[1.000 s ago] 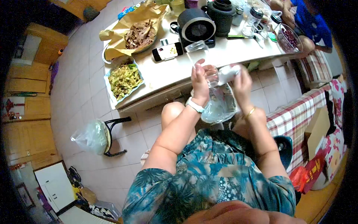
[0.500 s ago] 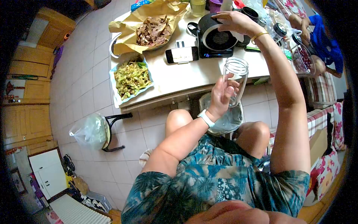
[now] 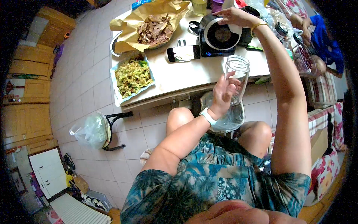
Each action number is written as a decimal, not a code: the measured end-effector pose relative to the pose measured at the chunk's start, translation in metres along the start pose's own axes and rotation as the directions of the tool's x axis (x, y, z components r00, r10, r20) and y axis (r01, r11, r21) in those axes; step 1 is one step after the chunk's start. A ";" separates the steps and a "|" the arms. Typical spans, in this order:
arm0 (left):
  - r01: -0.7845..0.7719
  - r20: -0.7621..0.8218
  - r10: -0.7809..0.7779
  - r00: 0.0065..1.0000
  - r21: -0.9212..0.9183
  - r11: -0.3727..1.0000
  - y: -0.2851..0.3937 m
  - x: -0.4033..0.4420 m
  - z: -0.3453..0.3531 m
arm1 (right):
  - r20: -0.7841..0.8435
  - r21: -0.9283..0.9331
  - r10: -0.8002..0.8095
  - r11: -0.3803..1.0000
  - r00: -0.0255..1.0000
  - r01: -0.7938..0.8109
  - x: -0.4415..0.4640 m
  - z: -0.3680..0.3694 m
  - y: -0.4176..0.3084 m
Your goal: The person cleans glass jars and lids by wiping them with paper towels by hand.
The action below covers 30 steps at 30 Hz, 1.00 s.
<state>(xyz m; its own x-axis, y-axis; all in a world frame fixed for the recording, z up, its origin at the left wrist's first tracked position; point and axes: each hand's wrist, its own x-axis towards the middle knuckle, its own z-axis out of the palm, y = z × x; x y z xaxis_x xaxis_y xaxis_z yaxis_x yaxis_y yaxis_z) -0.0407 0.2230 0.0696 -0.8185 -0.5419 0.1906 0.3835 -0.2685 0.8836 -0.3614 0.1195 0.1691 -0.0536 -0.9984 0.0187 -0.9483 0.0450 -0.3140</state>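
Observation:
A clear glass jar point(image 3: 238, 76), open at the top, is gripped by my left hand point(image 3: 225, 93) in front of the table edge. My right hand point(image 3: 238, 18) reaches over the black round device point(image 3: 220, 35), its fingers stretched out at the device's upper rim. Something white, perhaps a tissue, shows beneath the right palm. The device stands on a black base with a small blue display. Beside it a phone point(image 3: 183, 53) leans on a white stand.
Brown paper point(image 3: 126, 26) holds dried slices; a light-blue tray point(image 3: 138, 94) holds green vegetables. Below the jar is a lined bin point(image 3: 223, 125). A bagged item rests on a stool point(image 3: 93, 131) at left. Another person point(image 3: 326, 44) sits at the upper right.
My right hand has left the jar's side and reached up over the black device with the white item. The jar, still in my left hand, now stands more upright, and the view has shifted.

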 end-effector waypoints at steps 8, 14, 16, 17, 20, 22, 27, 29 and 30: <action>0.201 -0.060 -0.217 0.974 -0.207 0.958 -0.011 0.010 -0.011 | -0.695 0.493 0.407 0.870 0.592 -0.019 -0.111 0.034 -0.036; 0.343 -0.003 -0.351 0.937 -0.193 0.919 -0.009 0.009 -0.003 | -0.666 0.696 0.643 0.718 0.379 0.004 -0.197 0.102 -0.146; 0.402 0.073 -0.396 0.915 -0.204 0.892 -0.012 0.010 -0.001 | -0.829 0.306 0.314 0.947 0.463 -0.094 -0.200 0.123 -0.161; 0.371 0.017 -0.375 0.927 -0.182 0.910 -0.015 0.010 0.000 | -0.801 0.285 0.286 0.955 0.525 -0.086 -0.204 0.131 -0.174; 0.390 -0.038 -0.421 0.906 -0.304 0.869 0.000 0.019 -0.005 | -0.702 0.312 0.241 0.950 0.670 -0.016 -0.210 0.138 -0.207; 0.358 -0.066 -0.412 0.909 -0.384 0.851 -0.002 0.022 -0.015 | -0.679 0.157 0.048 0.984 0.732 0.081 -0.216 0.139 -0.216; 0.300 -0.021 -0.305 0.952 -0.125 0.946 -0.013 0.004 -0.006 | -0.624 0.116 -0.044 0.982 0.780 0.148 -0.210 0.117 -0.184; 0.393 0.129 -0.372 0.919 -0.253 0.884 -0.020 0.001 0.004 | -0.712 0.193 0.057 0.974 0.700 0.117 -0.207 0.104 -0.162; 0.522 0.218 -0.478 0.851 -0.266 0.810 -0.018 -0.001 0.004 | -0.700 0.227 0.132 0.973 0.702 0.044 -0.211 0.101 -0.157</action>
<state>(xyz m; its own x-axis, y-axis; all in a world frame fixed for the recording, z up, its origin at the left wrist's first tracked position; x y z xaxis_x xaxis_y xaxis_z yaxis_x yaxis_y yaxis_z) -0.0485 0.2317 0.0547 -0.9730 -0.1598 -0.1668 -0.0032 -0.7125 0.7016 -0.1700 0.3195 0.1182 -0.3813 -0.6709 0.6360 -0.8538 -0.0080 -0.5205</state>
